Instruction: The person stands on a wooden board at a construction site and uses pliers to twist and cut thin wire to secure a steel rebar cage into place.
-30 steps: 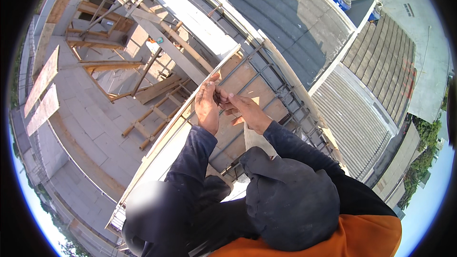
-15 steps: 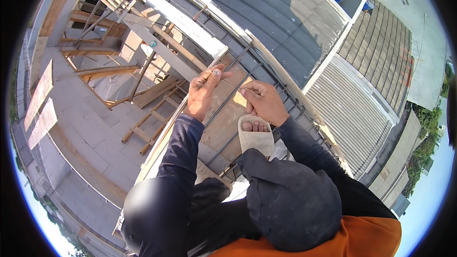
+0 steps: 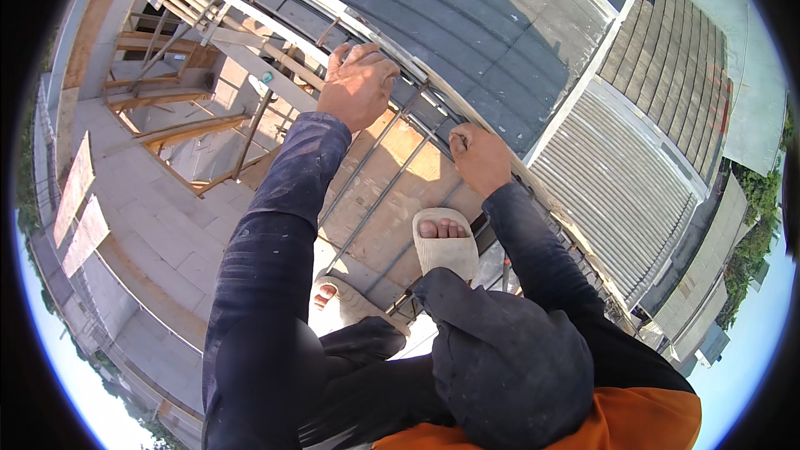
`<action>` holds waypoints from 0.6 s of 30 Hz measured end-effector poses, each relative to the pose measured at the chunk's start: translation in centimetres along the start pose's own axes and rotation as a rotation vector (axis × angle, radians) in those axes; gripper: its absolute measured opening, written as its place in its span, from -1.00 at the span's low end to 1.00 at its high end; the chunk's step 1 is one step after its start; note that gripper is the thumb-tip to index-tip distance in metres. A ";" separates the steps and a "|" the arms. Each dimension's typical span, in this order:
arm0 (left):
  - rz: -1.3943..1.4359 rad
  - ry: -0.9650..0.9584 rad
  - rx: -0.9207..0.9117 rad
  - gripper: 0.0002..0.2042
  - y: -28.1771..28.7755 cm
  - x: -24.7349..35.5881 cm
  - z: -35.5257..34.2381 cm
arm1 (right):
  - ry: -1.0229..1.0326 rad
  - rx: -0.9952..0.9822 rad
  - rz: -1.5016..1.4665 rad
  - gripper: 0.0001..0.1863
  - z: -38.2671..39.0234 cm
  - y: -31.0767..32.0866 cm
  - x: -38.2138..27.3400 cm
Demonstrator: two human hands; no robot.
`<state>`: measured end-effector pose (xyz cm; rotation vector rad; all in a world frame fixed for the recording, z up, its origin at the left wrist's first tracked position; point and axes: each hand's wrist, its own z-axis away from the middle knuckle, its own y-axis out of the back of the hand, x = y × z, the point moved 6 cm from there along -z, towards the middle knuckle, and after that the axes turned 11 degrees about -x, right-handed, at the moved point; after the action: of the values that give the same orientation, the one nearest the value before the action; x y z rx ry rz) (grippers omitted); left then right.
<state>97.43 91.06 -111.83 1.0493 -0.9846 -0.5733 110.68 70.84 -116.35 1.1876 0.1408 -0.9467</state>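
My left hand [image 3: 358,87] is over the inner edge of a long steel rebar cage [image 3: 414,83], fingers bent down and closed. Its fingertips are hidden, so what it holds cannot be made out. To the right, my right hand [image 3: 481,158] is closed in a fist, thumb pressed to the curled forefinger, by the cage's outer bars. Anything inside it is too small to see. Between my arms, thin steel bars [image 3: 377,200] cross above a plywood panel [image 3: 400,150]. My feet, in pale slide sandals [image 3: 446,252], stand close to these bars.
On the left, below, lies a grey block floor [image 3: 158,233] with timber frames [image 3: 192,129] and bamboo poles around an opening. A dark roof [image 3: 433,25] slopes beyond the cage. Corrugated roofing [image 3: 600,192] lies to the right. A wooden edge board [image 3: 575,237] borders the cage.
My left hand has moved forward and turned knuckles up, its fingers now bent over. My right hand has shifted slightly right and forward, away from the left. More crossing bars and my left foot show.
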 end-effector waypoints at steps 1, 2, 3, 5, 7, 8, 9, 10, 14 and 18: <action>0.011 0.041 -0.008 -0.81 -0.3 -0.4 -0.1 | 0.000 -0.018 0.041 -0.80 -0.4 -0.1 -0.4; 0.016 0.056 0.017 -0.81 -0.1 -0.1 -0.1 | -0.009 -0.037 0.087 -0.81 -0.5 -0.1 -0.5; 0.020 0.074 0.043 -0.81 0.3 0.1 0.3 | 0.003 -0.041 0.072 -0.81 -0.8 -0.2 -0.7; 0.048 0.148 0.032 -0.80 1.1 1.1 1.7 | 0.033 -0.053 0.040 -0.82 -1.4 -0.5 -1.2; 0.114 0.244 -0.027 -0.76 1.6 3.8 3.4 | 0.010 -0.037 0.060 -0.82 -1.4 -0.1 -0.6; 0.217 0.276 -0.035 -0.74 0.9 4.6 4.8 | 0.007 -0.030 0.063 -0.82 -1.5 -0.2 -0.8; 0.325 0.310 -0.044 -0.72 -0.7 5.4 6.4 | 0.017 -0.020 0.060 -0.82 -1.4 -0.5 -0.8; 0.432 0.344 -0.048 -0.70 -2.5 5.6 7.3 | 0.031 -0.009 0.059 -0.82 -1.5 -0.8 -0.7; 0.626 0.632 -0.070 -0.53 -8.8 2.7 9.3 | 0.013 -0.010 0.074 -0.82 -2.0 -1.7 -1.7; 1.080 0.685 -0.063 -0.43 -9.7 2.0 7.9 | 0.031 0.009 0.077 -0.83 -2.5 -2.0 -1.7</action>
<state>91.92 81.91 -118.61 0.4563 -0.7538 0.6108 109.12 73.73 -117.85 1.2082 0.1149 -0.8629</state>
